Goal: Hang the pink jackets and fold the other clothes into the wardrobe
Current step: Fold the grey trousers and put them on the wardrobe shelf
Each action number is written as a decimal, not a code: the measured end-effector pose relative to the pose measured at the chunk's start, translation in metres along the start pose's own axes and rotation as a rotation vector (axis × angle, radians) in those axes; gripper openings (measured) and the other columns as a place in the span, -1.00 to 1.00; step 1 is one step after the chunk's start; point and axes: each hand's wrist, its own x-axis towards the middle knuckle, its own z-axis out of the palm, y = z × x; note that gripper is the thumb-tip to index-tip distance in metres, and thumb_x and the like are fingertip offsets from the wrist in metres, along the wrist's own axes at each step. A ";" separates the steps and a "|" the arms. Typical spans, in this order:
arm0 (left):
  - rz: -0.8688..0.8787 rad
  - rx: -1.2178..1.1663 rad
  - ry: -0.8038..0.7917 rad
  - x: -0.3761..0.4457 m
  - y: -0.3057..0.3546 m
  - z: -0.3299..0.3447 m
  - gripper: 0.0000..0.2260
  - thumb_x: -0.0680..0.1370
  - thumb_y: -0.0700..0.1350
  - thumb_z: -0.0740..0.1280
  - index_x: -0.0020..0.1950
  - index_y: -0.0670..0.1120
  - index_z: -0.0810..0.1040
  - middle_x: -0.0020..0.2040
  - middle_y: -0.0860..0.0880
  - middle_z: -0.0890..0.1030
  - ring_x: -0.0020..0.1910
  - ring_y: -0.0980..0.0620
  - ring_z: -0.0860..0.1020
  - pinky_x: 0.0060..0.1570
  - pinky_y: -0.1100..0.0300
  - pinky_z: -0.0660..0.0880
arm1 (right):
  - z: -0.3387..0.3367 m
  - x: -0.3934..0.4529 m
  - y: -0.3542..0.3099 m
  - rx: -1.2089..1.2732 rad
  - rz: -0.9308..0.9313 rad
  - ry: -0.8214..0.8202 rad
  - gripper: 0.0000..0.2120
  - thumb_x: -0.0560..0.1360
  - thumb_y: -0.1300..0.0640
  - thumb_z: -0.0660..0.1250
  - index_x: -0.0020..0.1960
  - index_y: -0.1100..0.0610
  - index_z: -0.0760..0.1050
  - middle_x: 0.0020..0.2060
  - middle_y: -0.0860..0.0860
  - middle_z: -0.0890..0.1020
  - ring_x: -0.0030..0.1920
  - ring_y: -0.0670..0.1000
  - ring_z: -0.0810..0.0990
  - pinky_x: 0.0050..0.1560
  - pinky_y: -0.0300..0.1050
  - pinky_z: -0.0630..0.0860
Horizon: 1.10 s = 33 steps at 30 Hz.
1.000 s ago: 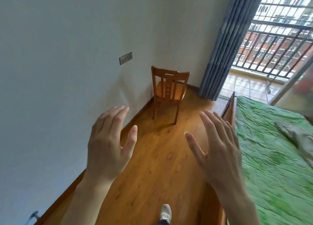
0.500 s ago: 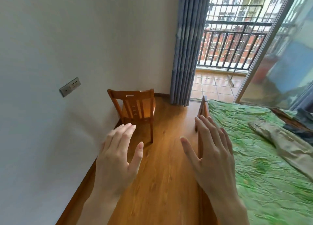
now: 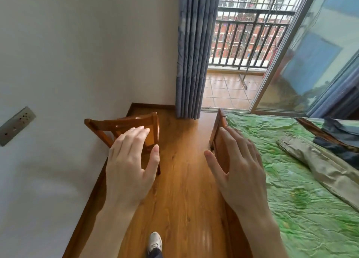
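My left hand and my right hand are both raised in front of me, palms down, fingers straight and empty. A khaki garment lies stretched out on the green bedspread at the right. A dark blue garment lies beyond it at the right edge. My right hand hovers over the bed's wooden frame, well short of the clothes. No pink jacket and no wardrobe are in view.
A wooden chair stands against the white wall on the left. A strip of wooden floor runs between chair and bed. Ahead, a blue-grey curtain hangs beside an open balcony door with railings. My shoe shows at the bottom.
The view has swung right and moved forward. The chair has slid to the left, more of the bed and the clothes on it have come into sight. Both hands stay raised and empty.
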 end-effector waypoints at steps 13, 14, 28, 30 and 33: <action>0.152 -0.045 -0.081 0.226 -0.092 0.092 -0.52 0.65 0.15 0.21 0.45 -0.11 0.57 0.45 -0.12 0.56 0.45 -0.17 0.49 0.42 -0.23 0.46 | 0.109 0.188 -0.016 -0.103 0.088 0.043 -0.40 0.68 -0.29 0.15 0.57 0.05 0.37 0.52 -0.01 0.45 0.57 0.03 0.34 0.53 0.12 0.36; 0.166 -0.055 -0.090 0.237 -0.095 0.101 -0.50 0.65 0.16 0.20 0.44 -0.10 0.57 0.45 -0.12 0.57 0.45 -0.18 0.49 0.42 -0.24 0.46 | 0.115 0.197 -0.013 -0.121 0.092 0.049 -0.38 0.66 -0.31 0.13 0.57 0.05 0.37 0.52 0.00 0.45 0.57 0.04 0.34 0.53 0.12 0.36; 0.221 -0.196 -0.174 0.406 -0.080 0.274 -0.49 0.64 0.19 0.20 0.42 -0.11 0.60 0.42 -0.13 0.59 0.42 -0.21 0.53 0.41 -0.29 0.45 | 0.198 0.356 0.098 -0.279 0.263 0.117 -0.38 0.65 -0.30 0.14 0.54 0.07 0.41 0.49 0.04 0.48 0.54 0.08 0.38 0.51 0.19 0.34; 0.262 -0.225 -0.165 0.441 -0.067 0.306 -0.47 0.64 0.20 0.17 0.41 -0.11 0.61 0.41 -0.14 0.60 0.41 -0.22 0.54 0.40 -0.26 0.44 | 0.204 0.390 0.122 -0.298 0.270 0.136 -0.38 0.64 -0.29 0.15 0.53 0.09 0.42 0.48 0.05 0.49 0.53 0.09 0.39 0.52 0.19 0.34; 0.300 -0.248 -0.189 0.493 -0.045 0.352 -0.47 0.65 0.21 0.16 0.44 -0.10 0.58 0.42 -0.13 0.59 0.43 -0.20 0.52 0.41 -0.20 0.42 | 0.211 0.441 0.159 -0.335 0.289 0.135 -0.39 0.65 -0.27 0.18 0.53 0.12 0.42 0.49 0.06 0.48 0.54 0.11 0.38 0.52 0.18 0.33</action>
